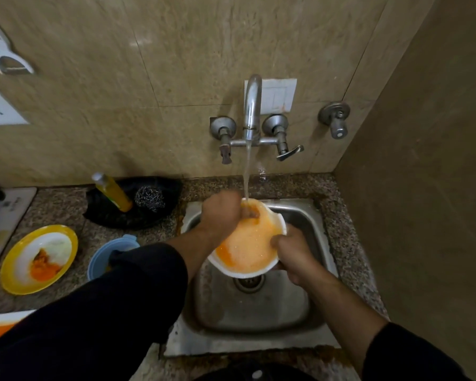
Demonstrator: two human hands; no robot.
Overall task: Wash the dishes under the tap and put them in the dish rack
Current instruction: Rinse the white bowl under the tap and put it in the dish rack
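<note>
Granite bench (346,215) around sink (259,312). Bowl (248,243) over sink, under tap (252,105). Right hand (289,248) pinches rim; left hand (223,213) fingers pressed inside, rubbing. Likely light, stiff, slippery; rim grip safest.

Two hands are counted over the sink: the left hand (221,213) and the right hand (291,248). One white bowl (248,243) is seen between them. One tap spout (252,105) is counted on the far wall, with three valves: two beside the spout (222,127) (276,126) and one further right (334,112). One sink (253,306) is counted. On the desk to the left, one yellow plate (39,259), one blue lid (110,254), one yellow bottle (112,192) and one steel scrubber (150,199) are counted.
</note>
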